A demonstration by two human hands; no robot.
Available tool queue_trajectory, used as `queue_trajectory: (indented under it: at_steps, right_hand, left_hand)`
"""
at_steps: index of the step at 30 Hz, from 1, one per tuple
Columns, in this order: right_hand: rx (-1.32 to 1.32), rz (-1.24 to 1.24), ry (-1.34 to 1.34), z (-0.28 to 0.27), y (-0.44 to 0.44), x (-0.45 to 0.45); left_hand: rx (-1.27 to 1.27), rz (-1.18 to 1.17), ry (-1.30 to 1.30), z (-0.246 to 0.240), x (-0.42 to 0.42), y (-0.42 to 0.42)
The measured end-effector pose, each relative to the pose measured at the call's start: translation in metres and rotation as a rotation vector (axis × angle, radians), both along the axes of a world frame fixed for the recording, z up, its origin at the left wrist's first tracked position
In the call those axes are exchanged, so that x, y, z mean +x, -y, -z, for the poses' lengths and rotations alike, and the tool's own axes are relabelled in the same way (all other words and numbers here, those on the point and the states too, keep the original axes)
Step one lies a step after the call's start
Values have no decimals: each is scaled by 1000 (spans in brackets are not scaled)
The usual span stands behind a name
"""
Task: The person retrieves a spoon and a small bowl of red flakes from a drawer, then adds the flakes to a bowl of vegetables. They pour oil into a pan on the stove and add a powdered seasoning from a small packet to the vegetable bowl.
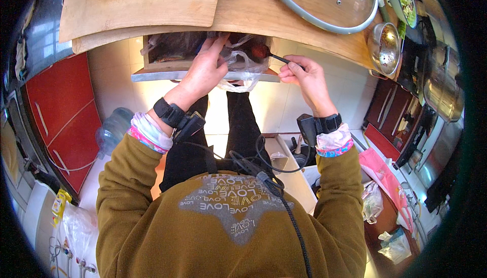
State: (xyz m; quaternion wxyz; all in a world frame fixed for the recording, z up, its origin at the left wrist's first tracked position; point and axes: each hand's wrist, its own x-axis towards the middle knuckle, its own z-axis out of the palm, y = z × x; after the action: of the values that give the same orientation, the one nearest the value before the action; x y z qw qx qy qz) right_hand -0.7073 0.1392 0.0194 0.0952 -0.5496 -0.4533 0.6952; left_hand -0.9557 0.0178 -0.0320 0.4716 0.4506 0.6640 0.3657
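Observation:
My right hand (pixel 304 76) grips the black handle of a spoon (pixel 277 57), pinched between thumb and fingers. Its reddish bowl end lies over the open drawer (pixel 167 65), under the table's edge. My left hand (pixel 207 67) reaches into that drawer with its fingers stretched forward. The fingertips are in shadow, so whether they hold something is unclear. Beside the left hand, a clear plastic bag (pixel 243 74) droops over the drawer's front. More plastic and a printed packet (pixel 173 58) lie in the dark inside.
On the wooden table (pixel 243 8) lie stacked boards (pixel 140 0) and a glass lid (pixel 323 0). A steel bowl (pixel 385 48) and a bowl of cut greens (pixel 404 0) stand at right. A lower drawer (pixel 293 160) with pans is pulled out near my legs. A cable (pixel 283 186) hangs over my front.

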Motion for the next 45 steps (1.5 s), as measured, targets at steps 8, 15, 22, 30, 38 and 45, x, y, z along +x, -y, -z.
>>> queue_trajectory:
  at_steps: [8,15,22,30,38,45]
  right_hand:
    - [-43,143,-67,-51,6,37]
    - [131,268,-58,-131,-18,94]
    - [446,370,18,-180,-79,158]
    - [577,263,208,-161,-123,160]
    - [641,232,311,-158,-125,164]
    - [682,200,341,-159,-127,160]
  left_hand:
    - [-21,11,-120,3,-1,4]
    - [11,-37,-135,12,-2,12]
    - [-59,-42,-104,24,-1,13]
    - [-100,-69,-130,30,0,13]
    - [-109,-108,-71,32,0,15]
    - [-144,-106,-97,27,3,14]
